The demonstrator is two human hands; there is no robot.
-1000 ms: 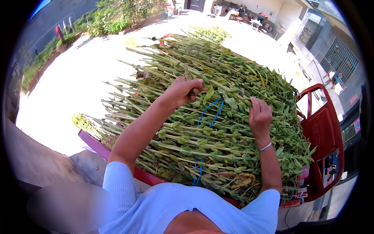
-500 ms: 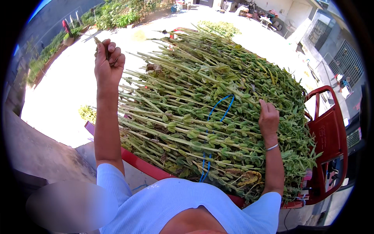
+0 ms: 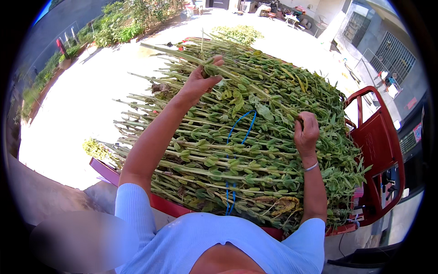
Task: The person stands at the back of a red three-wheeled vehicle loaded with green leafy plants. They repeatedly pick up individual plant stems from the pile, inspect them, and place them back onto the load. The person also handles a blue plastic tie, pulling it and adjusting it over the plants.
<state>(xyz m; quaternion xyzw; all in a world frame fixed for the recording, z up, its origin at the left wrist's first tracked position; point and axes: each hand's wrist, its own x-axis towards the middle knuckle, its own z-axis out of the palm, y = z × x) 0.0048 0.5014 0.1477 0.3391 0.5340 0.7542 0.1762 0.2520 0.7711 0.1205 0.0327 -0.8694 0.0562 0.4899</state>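
A broad pile of green sesame stalks (image 3: 200, 150), lined with pods, lies across a red cart bed in front of me. One long stalk (image 3: 248, 89) lies raised on top, slanting from the far left toward the right. My left hand (image 3: 196, 84) is curled round it near its bare end, thumb and fingers on either side, with some green leaf or pod at the palm. Farther along, my right hand (image 3: 306, 132) pinches the leafy part of the same stalk; its fingertips are partly hidden. A blue cord (image 3: 233, 132) runs over the pile between my hands.
The cart's red frame (image 3: 378, 132) rises at the right, and its red side rail (image 3: 166, 205) runs close to my body. Beyond lie sunlit pavement (image 3: 86, 96), a heap of cut greens (image 3: 239, 33), a planted bed (image 3: 123, 27) and a building with barred windows (image 3: 392, 57).
My left hand has come from the raised far left, where it held a withered bit, rightward onto the stalk. The right hand stays on the stalk. The view has shifted slightly.
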